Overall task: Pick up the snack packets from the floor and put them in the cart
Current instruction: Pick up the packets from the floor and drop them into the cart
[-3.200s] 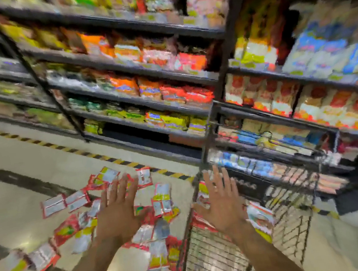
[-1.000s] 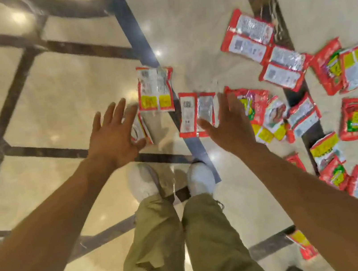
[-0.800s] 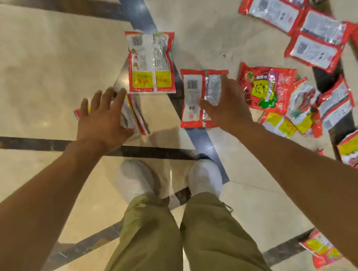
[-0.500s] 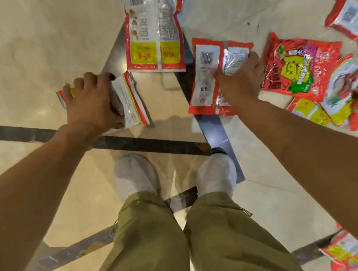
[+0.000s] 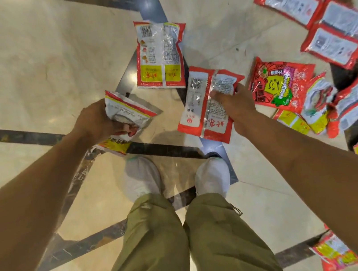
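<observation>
Two bare hands reach down toward a polished beige stone floor point(image 5: 22, 73) crossed by dark inlaid stripes, seen from the head camera. The left hand point(image 5: 97, 122) grips a crumpled white, red and yellow foil snack packet point(image 5: 128, 111); its fingers point(image 5: 129, 129) are curled under the packet and the packet sits tilted in the grasp. The right hand point(image 5: 238, 106) holds a second red-edged white foil packet point(image 5: 203, 105) by its right edge, with its fingers point(image 5: 217, 94) bent over the printed face and pinching it. Whether this packet is clear of the floor cannot be told.

Just beyond the two hands, a third red, white and yellow packet point(image 5: 160, 54) lies flat on the floor, back side up. Beside the right hand lies a red packet with a yellow-green cartoon face point(image 5: 282, 85), touching a heap of crumpled packets point(image 5: 333, 106). Farther right, several red-and-white packets point(image 5: 317, 8) lie overlapping. More packets point(image 5: 334, 251) lie at the lower right.

Below the hands stand two white shoes point(image 5: 142, 178) and olive green trousers point(image 5: 167, 242).
</observation>
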A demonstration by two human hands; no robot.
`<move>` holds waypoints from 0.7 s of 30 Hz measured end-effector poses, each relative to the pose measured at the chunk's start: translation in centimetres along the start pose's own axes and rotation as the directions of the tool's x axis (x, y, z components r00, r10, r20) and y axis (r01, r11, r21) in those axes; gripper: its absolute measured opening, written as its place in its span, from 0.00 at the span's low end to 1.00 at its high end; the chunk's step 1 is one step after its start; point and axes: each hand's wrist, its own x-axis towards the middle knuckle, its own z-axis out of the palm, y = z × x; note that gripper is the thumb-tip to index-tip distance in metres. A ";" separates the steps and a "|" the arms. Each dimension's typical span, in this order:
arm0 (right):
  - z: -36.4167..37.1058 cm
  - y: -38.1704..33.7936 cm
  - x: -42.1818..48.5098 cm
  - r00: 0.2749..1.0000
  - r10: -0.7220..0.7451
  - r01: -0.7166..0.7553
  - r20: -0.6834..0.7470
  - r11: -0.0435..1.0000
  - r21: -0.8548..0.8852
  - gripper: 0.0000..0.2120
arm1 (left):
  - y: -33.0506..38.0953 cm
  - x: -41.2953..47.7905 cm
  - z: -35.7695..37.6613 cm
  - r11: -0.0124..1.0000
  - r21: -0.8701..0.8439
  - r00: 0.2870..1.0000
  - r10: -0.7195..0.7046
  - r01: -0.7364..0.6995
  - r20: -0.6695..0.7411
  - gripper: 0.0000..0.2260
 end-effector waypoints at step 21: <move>-23.8 -24.7 -45.0 0.961 -0.242 0.230 0.132 0.968 0.104 0.17 | 23.6 -45.3 -23.3 0.601 -0.788 0.990 0.124 -0.132 -0.071 0.19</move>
